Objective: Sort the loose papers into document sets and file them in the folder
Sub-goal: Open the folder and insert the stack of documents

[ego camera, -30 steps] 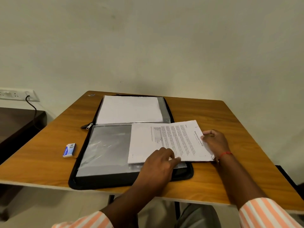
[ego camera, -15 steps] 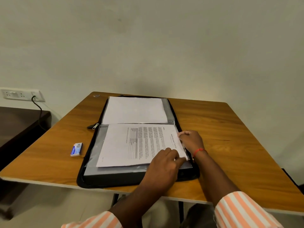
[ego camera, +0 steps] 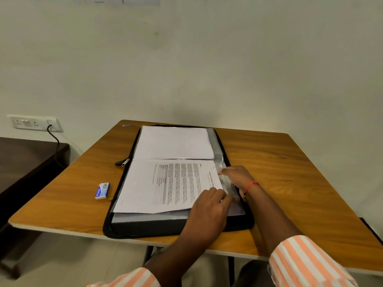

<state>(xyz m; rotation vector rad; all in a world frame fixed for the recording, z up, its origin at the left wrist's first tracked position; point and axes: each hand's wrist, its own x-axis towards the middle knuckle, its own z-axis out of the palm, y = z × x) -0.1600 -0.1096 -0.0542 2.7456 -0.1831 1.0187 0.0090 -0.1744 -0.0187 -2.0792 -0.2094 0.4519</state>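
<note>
socket (ego camera: 34,123): far left, on the wall.
small box (ego camera: 102,190): blue and white, on the table (ego camera: 279,166), just left of the folder.
folder (ego camera: 145,226): black, lying open at mid-table.
printed sheet (ego camera: 165,187): flat on the folder's near half.
left hand (ego camera: 209,206): fingers curled together, pinching the sheet's near right corner.
right hand (ego camera: 236,177): fingertips together at the sheet's right edge; cannot tell whether it grips.

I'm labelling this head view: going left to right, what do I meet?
White wall socket plate → small blue-and-white box → metal zipper pull → printed white sheet → right hand with red thread bracelet.
</note>
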